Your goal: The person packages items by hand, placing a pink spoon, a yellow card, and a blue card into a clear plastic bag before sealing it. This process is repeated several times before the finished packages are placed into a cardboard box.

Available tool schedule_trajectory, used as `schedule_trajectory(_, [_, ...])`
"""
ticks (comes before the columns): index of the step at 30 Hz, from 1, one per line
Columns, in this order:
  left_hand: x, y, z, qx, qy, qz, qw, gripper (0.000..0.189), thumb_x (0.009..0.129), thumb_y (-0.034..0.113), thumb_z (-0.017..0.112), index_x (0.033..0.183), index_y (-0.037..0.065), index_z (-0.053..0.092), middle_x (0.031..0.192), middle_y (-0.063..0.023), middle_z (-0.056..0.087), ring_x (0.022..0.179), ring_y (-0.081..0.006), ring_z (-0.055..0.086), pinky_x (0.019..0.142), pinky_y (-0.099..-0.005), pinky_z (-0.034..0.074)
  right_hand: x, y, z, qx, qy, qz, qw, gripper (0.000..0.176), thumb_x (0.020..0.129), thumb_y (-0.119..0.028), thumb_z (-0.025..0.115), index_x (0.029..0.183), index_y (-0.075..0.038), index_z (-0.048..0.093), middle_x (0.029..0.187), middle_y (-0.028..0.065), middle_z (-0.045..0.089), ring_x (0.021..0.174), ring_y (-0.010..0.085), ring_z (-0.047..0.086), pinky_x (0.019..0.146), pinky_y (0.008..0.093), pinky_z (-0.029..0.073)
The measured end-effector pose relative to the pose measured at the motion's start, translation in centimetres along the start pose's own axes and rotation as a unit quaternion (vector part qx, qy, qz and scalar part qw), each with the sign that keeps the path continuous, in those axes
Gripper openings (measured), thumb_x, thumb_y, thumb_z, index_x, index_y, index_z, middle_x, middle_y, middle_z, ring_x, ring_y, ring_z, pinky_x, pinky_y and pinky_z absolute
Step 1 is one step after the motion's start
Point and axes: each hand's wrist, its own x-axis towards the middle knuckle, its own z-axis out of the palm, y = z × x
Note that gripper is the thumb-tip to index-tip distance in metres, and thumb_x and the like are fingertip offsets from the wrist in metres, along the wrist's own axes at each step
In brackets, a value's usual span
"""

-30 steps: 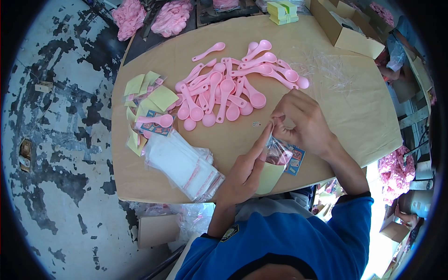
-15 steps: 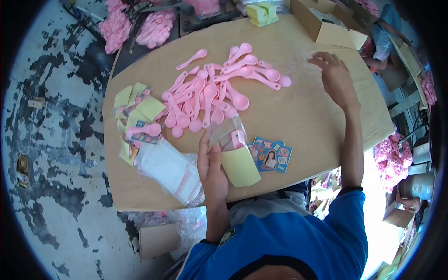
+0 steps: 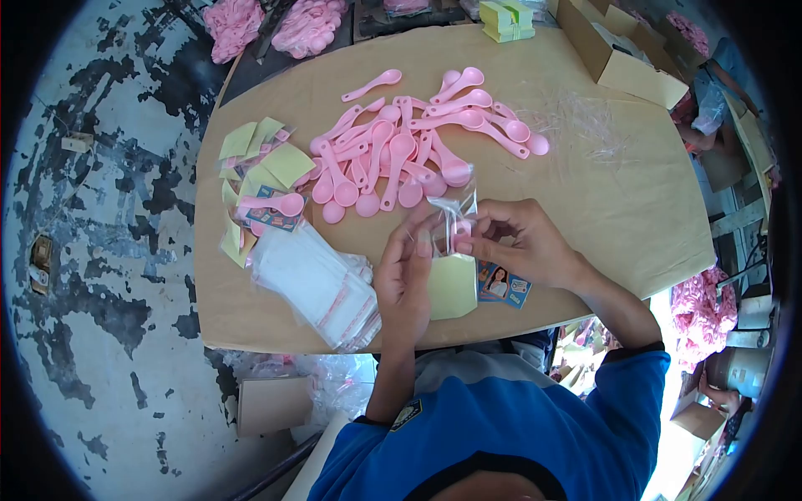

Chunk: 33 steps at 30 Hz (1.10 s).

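Note:
My left hand (image 3: 407,271) grips the left side of a clear plastic bag (image 3: 452,200) near the table's front edge. Inside the bag are a yellow card (image 3: 453,288) and a pink spoon, of which only the handle (image 3: 460,235) shows. My right hand (image 3: 526,244) pinches the bag's right side, thumb and fingers together. Blue printed cards (image 3: 507,286) lie partly behind the bag and right hand. Just beyond both hands spreads a heap of pink measuring spoons (image 3: 401,150). A stack of empty clear bags (image 3: 313,284) lies left of my left hand.
Filled bags with yellow cards (image 3: 288,164) are piled at the left. Thin clear plastic strips (image 3: 593,125) lie at the right. A yellow card stack (image 3: 507,21) and an open cardboard box (image 3: 622,54) stand at the back. Another person's arm (image 3: 697,138) shows at far right.
My right hand has come from the plastic strips at the right down to the bag and now grips it. My left hand still holds the bag. The view has shifted slightly.

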Motion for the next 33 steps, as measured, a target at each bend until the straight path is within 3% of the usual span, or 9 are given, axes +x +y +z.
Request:
schedule_trajectory(2, [-0.2, -0.3, -1.9, 0.038, -0.033, -0.058, 0.997, 0.034, 0.102, 0.019, 0.044, 0.127, -0.003, 0.053, 0.109, -0.0126, 0.064, 0.075, -0.0030, 0.057, 0.062, -0.0189, 0.045, -0.1, 0.0, 0.2, 0.017, 0.012, 0.023, 1.000, 0.018, 0.090, -0.010, 0.066, 0.106, -0.001, 0.064, 0.074, 0.0011, 0.064, 0.066, 0.0042, 0.057, 0.060, 0.0225, 0.048])
schedule_trajectory(8, [-0.2, 0.6, -0.5, 0.033, 0.025, 0.018, 0.999, 0.028, 0.102, 0.017, 0.047, 0.117, -0.002, 0.061, 0.078, 0.0025, 0.060, 0.065, 0.0000, 0.050, 0.058, -0.0166, 0.040, 0.1, -0.3, 0.4, 0.047, -0.004, -0.012, 0.999, 0.021, 0.090, -0.004, 0.065, 0.109, 0.004, 0.063, 0.089, 0.0067, 0.069, 0.083, 0.0091, 0.064, 0.073, 0.0235, 0.053])
schedule_trajectory(10, [-0.1, 0.2, -0.7, 0.034, 0.005, 0.027, 0.999, 0.029, 0.102, 0.017, 0.046, 0.117, -0.002, 0.060, 0.079, 0.0023, 0.061, 0.066, 0.0000, 0.050, 0.058, -0.0166, 0.040, 0.1, 0.0, 0.1, 0.034, -0.042, -0.071, 0.996, 0.020, 0.090, -0.004, 0.064, 0.108, 0.005, 0.063, 0.092, 0.0083, 0.069, 0.085, 0.0103, 0.065, 0.075, 0.0242, 0.054])
schedule_trajectory(13, [-0.6, 0.1, -1.5, 0.043, -0.035, 0.015, 0.998, 0.030, 0.102, 0.017, 0.044, 0.120, -0.003, 0.059, 0.088, -0.0015, 0.064, 0.070, -0.0006, 0.052, 0.060, -0.0172, 0.042, -0.1, -0.5, 0.1, 0.015, -0.019, -0.034, 0.999, 0.020, 0.089, -0.008, 0.066, 0.108, -0.001, 0.067, 0.082, 0.0027, 0.068, 0.074, 0.0044, 0.061, 0.066, 0.0209, 0.050])
schedule_trajectory(16, [-0.4, 0.4, -0.9, 0.017, -0.053, 0.013, 0.998, 0.032, 0.102, 0.016, 0.044, 0.122, -0.004, 0.058, 0.103, -0.0065, 0.065, 0.076, -0.0018, 0.055, 0.065, -0.0178, 0.044, 0.1, -1.1, -0.1, 0.017, 0.001, 0.051, 0.999, 0.018, 0.088, -0.004, 0.066, 0.104, 0.005, 0.066, 0.092, 0.0105, 0.070, 0.085, 0.0117, 0.066, 0.075, 0.0245, 0.053])
schedule_trajectory(20, [-0.1, 0.0, -1.3, -0.015, -0.080, 0.008, 0.997, 0.033, 0.102, 0.016, 0.044, 0.125, -0.005, 0.056, 0.116, -0.0096, 0.063, 0.083, -0.0034, 0.056, 0.072, -0.0184, 0.046, -0.2, -0.3, -0.6, 0.095, -0.044, -0.022, 0.994, 0.016, 0.088, -0.006, 0.066, 0.102, 0.003, 0.068, 0.091, 0.0097, 0.070, 0.084, 0.0105, 0.066, 0.073, 0.0239, 0.053])
schedule_trajectory(25, [-0.1, 0.9, -1.5, 0.022, -0.103, 0.010, 0.994, 0.028, 0.099, 0.009, 0.048, 0.122, -0.005, 0.057, 0.108, -0.0094, 0.064, 0.084, -0.0049, 0.058, 0.072, -0.0188, 0.046, -0.2, -1.2, -1.1, 0.018, -0.040, -0.046, 0.998, 0.017, 0.090, -0.005, 0.064, 0.106, 0.002, 0.069, 0.093, 0.0092, 0.071, 0.088, 0.0112, 0.066, 0.077, 0.0244, 0.053])
schedule_trajectory(28, [-0.3, 0.4, -2.1, 0.062, -0.117, 0.015, 0.991, 0.025, 0.097, 0.005, 0.049, 0.118, -0.004, 0.058, 0.103, -0.0097, 0.064, 0.086, -0.0061, 0.059, 0.072, -0.0193, 0.046, -0.3, -1.3, -1.1, 0.076, -0.014, -0.024, 0.997, 0.018, 0.089, -0.002, 0.063, 0.106, 0.000, 0.070, 0.093, 0.0094, 0.071, 0.083, 0.0111, 0.066, 0.073, 0.0245, 0.052])
schedule_trajectory(33, [-0.2, 1.0, -1.9, 0.031, -0.127, 0.042, 0.991, 0.020, 0.095, 0.000, 0.047, 0.112, -0.003, 0.059, 0.100, -0.0079, 0.065, 0.081, -0.0052, 0.057, 0.070, -0.0187, 0.044, -0.4, -1.4, -1.5, -0.024, -0.015, -0.117, 0.993, 0.029, 0.077, 0.006, 0.060, 0.101, -0.005, 0.073, 0.082, 0.0078, 0.070, 0.069, 0.0137, 0.060, 0.065, 0.0285, 0.048])
